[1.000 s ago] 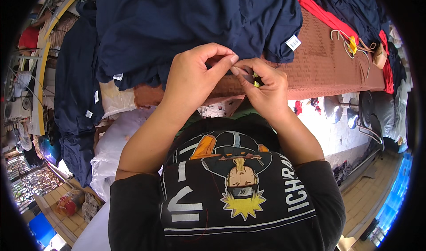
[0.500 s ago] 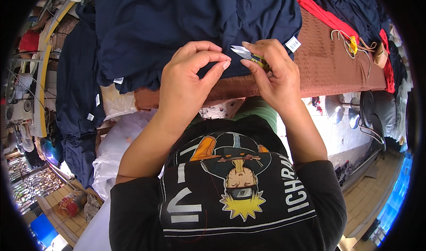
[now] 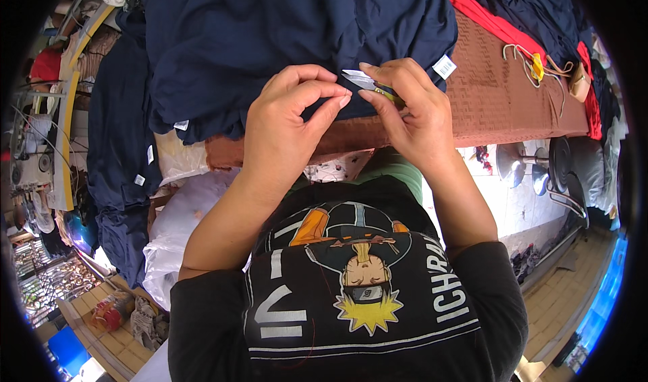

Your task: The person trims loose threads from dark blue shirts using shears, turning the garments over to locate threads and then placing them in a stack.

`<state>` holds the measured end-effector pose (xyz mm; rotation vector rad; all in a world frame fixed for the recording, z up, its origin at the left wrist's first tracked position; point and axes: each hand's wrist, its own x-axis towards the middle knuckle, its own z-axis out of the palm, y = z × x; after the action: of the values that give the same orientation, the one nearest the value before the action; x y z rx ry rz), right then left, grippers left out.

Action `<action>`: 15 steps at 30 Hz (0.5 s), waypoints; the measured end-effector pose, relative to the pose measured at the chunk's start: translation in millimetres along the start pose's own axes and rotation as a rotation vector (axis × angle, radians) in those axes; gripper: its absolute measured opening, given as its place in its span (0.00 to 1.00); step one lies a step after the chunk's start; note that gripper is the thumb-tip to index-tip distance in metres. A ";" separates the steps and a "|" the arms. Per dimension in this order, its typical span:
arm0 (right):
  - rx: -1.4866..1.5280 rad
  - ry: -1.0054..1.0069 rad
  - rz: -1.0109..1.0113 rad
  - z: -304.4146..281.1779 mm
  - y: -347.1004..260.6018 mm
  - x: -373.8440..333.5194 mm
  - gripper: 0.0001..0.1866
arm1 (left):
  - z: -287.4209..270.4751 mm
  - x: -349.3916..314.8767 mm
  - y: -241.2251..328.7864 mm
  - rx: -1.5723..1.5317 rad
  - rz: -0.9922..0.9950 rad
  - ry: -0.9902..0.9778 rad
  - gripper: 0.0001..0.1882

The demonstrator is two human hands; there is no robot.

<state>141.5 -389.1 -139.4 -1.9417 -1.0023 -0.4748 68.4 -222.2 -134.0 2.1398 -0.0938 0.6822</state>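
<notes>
My right hand [image 3: 420,112] holds a pair of small thread snips [image 3: 362,80], their silver blades pointing left and spread slightly apart. Part of the yellow-green handle shows between thumb and fingers. Close to the blade tips, my left hand [image 3: 280,122] pinches thumb against index finger. Anything between those fingertips is too small to make out. Both hands are raised over the near edge of a heap of navy blue fabric [image 3: 229,51]. A white tag [image 3: 443,66] sticks out of the fabric beside my right hand.
The heap lies on a table with a brown textured cover [image 3: 499,92]. Red fabric [image 3: 493,17] and a yellow-tied bundle of cords [image 3: 536,68] lie to the right. More navy fabric [image 3: 118,146] hangs at left above a white plastic bag [image 3: 185,223]. A stool [image 3: 567,169] stands at right.
The snips and my right hand have shifted slightly left, bringing the blades nearer my left fingertips. My left hand keeps its pinch almost in place.
</notes>
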 end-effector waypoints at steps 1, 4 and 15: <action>-0.005 -0.001 0.004 -0.3 0.6 -0.2 0.12 | 0.0 0.0 0.1 0.001 0.002 0.001 0.07; -0.016 -0.002 0.010 -1.1 3.5 -2.7 0.12 | -0.2 -0.2 0.8 0.006 0.008 0.002 0.07; -0.024 -0.012 0.014 -1.6 3.6 -5.6 0.12 | 0.2 -0.3 0.7 0.003 0.018 0.011 0.07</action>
<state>141.1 -394.1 -144.1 -1.9739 -0.9948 -0.4697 68.0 -222.8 -133.7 2.1407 -0.1058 0.7047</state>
